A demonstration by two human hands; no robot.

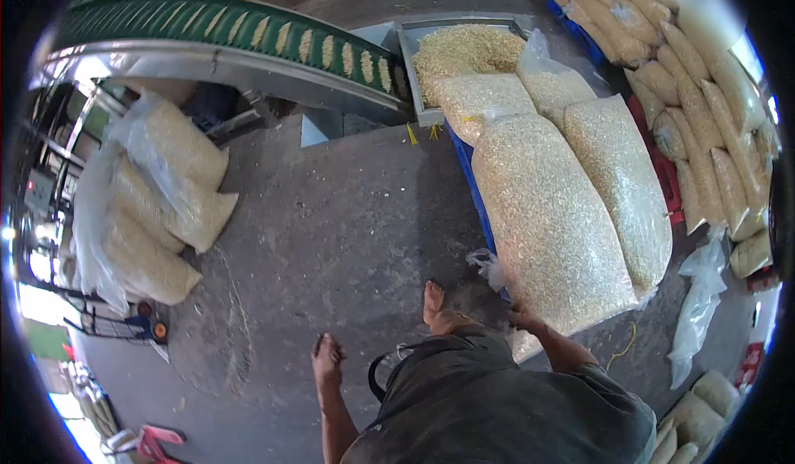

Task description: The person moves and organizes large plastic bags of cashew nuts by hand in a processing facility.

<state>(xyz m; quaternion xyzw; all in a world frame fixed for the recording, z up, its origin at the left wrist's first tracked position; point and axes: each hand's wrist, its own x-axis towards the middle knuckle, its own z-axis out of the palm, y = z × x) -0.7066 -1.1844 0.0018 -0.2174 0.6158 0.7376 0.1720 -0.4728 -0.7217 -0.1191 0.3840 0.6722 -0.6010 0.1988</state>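
A large clear plastic sack (551, 224) full of pale kernels lies on a blue pallet (469, 176), beside a second sack of the same kind (621, 182). My right hand (523, 319) grips the near bottom corner of the large sack. My left hand (327, 355) hangs free over the concrete floor and holds nothing. One of my bare feet (431, 300) stands just left of the sack's corner. My dark shirt (497, 406) fills the bottom of the view.
A green conveyor belt (248, 29) carrying rows of kernels slopes down to a metal tray (411, 58) heaped with kernels. Filled sacks are stacked on a cart at left (157, 207) and along the right wall (704, 124). An empty plastic bag (700, 298) lies at right.
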